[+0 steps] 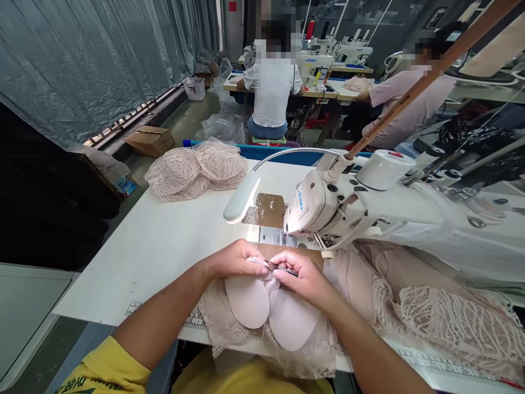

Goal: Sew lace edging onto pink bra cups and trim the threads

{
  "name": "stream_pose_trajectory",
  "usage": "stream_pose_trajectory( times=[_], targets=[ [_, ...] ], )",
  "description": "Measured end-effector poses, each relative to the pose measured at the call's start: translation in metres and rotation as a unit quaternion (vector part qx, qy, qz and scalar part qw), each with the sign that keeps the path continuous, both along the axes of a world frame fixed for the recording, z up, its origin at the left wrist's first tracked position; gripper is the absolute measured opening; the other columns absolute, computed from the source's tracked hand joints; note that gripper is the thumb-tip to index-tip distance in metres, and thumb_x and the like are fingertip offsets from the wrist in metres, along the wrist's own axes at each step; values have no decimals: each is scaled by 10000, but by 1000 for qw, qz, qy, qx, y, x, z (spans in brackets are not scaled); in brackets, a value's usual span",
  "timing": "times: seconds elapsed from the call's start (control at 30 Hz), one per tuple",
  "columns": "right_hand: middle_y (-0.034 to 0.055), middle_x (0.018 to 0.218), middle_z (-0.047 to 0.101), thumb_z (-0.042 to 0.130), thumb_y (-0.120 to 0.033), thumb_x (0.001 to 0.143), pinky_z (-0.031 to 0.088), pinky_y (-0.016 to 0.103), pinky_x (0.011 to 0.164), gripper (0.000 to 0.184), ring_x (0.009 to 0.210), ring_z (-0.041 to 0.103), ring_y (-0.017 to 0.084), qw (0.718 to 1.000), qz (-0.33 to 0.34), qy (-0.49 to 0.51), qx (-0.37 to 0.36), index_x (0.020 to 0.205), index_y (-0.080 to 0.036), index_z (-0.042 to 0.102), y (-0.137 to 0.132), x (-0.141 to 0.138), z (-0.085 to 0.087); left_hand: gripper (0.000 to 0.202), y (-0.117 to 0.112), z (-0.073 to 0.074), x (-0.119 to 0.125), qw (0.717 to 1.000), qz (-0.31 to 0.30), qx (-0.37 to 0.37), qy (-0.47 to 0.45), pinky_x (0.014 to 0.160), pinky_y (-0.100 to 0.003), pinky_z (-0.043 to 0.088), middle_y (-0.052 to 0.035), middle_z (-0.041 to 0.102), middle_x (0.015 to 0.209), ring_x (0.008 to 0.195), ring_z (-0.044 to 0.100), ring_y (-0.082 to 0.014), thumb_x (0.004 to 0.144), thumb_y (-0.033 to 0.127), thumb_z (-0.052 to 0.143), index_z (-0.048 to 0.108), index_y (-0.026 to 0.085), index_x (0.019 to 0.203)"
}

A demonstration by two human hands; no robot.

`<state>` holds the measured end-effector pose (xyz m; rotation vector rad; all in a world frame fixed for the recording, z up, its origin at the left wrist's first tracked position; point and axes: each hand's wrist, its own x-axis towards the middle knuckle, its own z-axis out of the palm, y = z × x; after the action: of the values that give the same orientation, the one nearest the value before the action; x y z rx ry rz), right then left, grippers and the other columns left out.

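Observation:
A pale pink lace bra (250,303) with two smooth moulded cups lies at the table's front edge, its lace hanging over. My left hand (238,259) pinches the lace at the top middle, between the cups. Against that same spot, my right hand (298,273) is closed around small dark thread snips (283,268), with the tips at the lace beside my left thumb. My fingers partly hide the blades. Just beyond both hands are the needle area and metal plate (273,236) of a white sewing machine (315,202).
Stacked lace cups (197,169) sit at the table's far left corner. More lace fabric (435,306) is heaped to the right under the machine arm. A lamp (240,200) on a bent neck overhangs the table (164,246). Two people sit at machines ahead; a cardboard box (150,140) stands on the floor.

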<state>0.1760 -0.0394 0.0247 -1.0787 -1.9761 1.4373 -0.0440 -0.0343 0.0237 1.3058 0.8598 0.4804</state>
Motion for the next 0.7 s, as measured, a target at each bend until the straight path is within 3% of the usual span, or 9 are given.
stream_pose_trajectory(
  times=[0.23,0.43,0.6,0.7],
  targets=[
    [63,885,686,604,-323,823,478,294,683,193,790,628,188,1000,9,16,-12,924,-165,649,0,-3,2,281,0,0,1,1000,-23,9,1,540,-202,306,21,511,596,583,419,-88,732,365,714,676,89,704],
    [43,847,682,601,-300,832,464,282,673,147,767,617,176,1000,-6,4,19,886,-179,664,-1,-6,-2,347,0,-1,2,999,-32,15,1,513,-211,225,40,393,576,565,323,-74,737,410,701,609,90,639],
    [35,832,679,584,-340,864,459,280,673,169,754,613,169,1000,-22,1,14,884,-190,661,-3,-4,-6,332,-1,1,1,1000,-25,13,8,512,-207,247,34,437,574,563,359,-76,743,408,706,643,92,661],
    [33,813,659,584,-362,862,462,280,673,185,747,606,166,999,-40,20,0,869,-188,646,-4,-5,-10,278,-1,2,3,1000,-21,12,0,558,-205,339,6,557,622,605,461,-100,742,379,713,694,102,720]
  ],
)
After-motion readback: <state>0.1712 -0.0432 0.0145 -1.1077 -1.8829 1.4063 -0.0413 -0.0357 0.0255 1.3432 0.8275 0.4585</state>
